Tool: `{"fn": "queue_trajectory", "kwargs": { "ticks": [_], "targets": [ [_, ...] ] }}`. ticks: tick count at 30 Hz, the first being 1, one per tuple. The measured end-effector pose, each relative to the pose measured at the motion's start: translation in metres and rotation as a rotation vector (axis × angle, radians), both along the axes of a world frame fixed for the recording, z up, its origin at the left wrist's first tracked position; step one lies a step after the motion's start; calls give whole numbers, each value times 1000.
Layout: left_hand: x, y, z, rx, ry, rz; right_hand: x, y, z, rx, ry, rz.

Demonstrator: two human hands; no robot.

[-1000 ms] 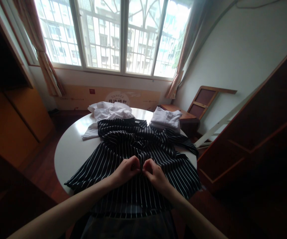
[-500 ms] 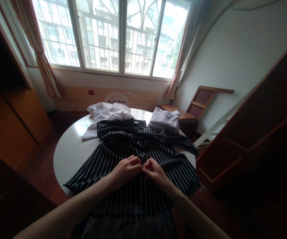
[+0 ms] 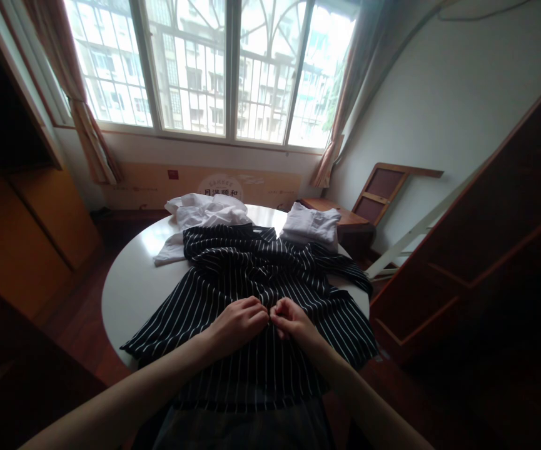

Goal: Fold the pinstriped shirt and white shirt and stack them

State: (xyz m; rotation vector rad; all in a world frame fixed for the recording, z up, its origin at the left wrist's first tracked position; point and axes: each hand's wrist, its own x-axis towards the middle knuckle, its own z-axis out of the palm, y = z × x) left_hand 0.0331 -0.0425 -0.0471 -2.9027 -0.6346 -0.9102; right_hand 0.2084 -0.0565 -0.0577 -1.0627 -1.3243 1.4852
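Observation:
A black shirt with white stripes [image 3: 232, 275] lies spread and rumpled on the white round table [image 3: 127, 294], its collar toward the window and its hem hanging over the near edge. Over the middle of its front, my left hand [image 3: 243, 319] is closed, pinching the fabric. My right hand [image 3: 291, 320] pinches the shirt right beside it, so the fingertips of both hands almost meet. Any button between the fingers is too small or hidden to make out.
Crumpled white clothing [image 3: 209, 211] lies at the table's far left. A folded white stack [image 3: 310, 224] sits at the far right. Behind stand a wooden chair [image 3: 378, 187] and a long printed box [image 3: 152, 181]; a dark wooden panel [image 3: 476, 250] leans at right.
Both hands stay at the same spot on the shirt, with only slight finger movement. The view has shifted very slightly.

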Motion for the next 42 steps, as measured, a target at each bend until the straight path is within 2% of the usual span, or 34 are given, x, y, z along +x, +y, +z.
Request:
{"fn": "queue_trajectory", "kwargs": {
  "ticks": [7, 12, 21, 26, 30, 32, 36, 39, 42],
  "targets": [
    [2, -2, -1, -31, -42, -16, 1, -1, 1, 10, -26, -17],
    [5, -2, -4, 0, -73, 11, 2, 0, -1, 27, 4, -47],
    [3, 0, -1, 14, -16, -27, 7, 1, 0, -64, 94, -8],
    [2, -2, -1, -47, -35, -18, 5, 1, 0, -46, 46, 5],
    [-2, -4, 8, -163, -46, -1, 2, -2, -1, 21, -106, -14],
    [-10, 2, 15, -199, -112, 99, 4, -4, 2, 93, -203, -81],
    [-46, 36, 22, -192, -257, 475, 19, -1, 13, 342, -457, -272],
    [-81, 67, 16, -198, -197, 714, 32, 9, 17, 509, -708, -355],
    [-102, 85, 5, -328, -35, 784, 41, 23, 13, 516, -906, -299]
  ]
}}
